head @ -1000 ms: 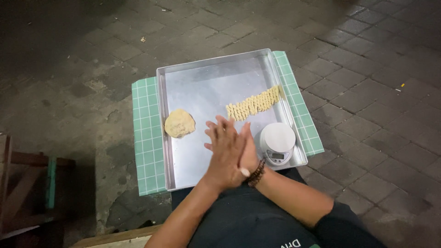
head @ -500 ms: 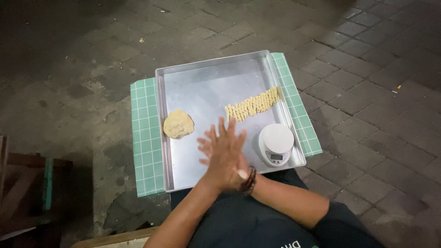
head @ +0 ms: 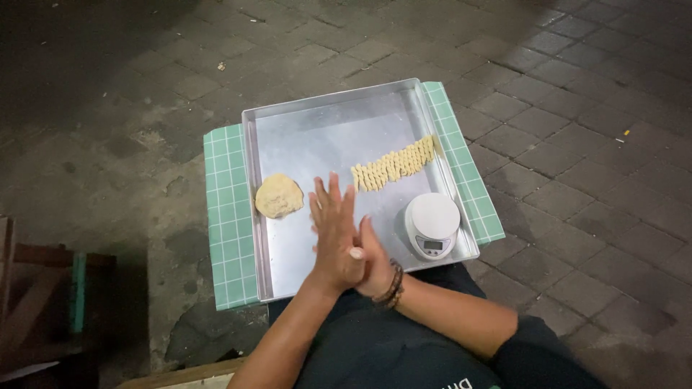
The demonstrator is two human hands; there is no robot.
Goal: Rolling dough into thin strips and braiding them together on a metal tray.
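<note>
Head view. Both hands are pressed together, palm to palm, over the near half of a metal tray [head: 324, 137]. The left hand [head: 335, 234] lies on top, fingers straight and slightly spread, pointing away from the body. The right hand [head: 375, 263] sits underneath and mostly hidden; only its heel, thumb side and wrist show. A dark beaded bracelet [head: 393, 284] circles the right wrist. Whether anything is held between the palms cannot be told.

Just left of the left hand's fingers, a flattened round lump of dough [head: 278, 195] lies on the tray floor, apart from the hand. Beyond the fingertips and running off to the right, a row of small twisted dough pieces [head: 396, 164] lies in a slanting line, not touched by either hand. Just right of the right hand, a small round white kitchen scale [head: 432, 224] stands in the tray's near right corner.

The tray rests on a green gridded mat [head: 227, 216], which shows on both sides. Grey paving stones [head: 577, 144] lie all around. Wooden furniture [head: 43, 302] stands far left of the arms, in shadow.
</note>
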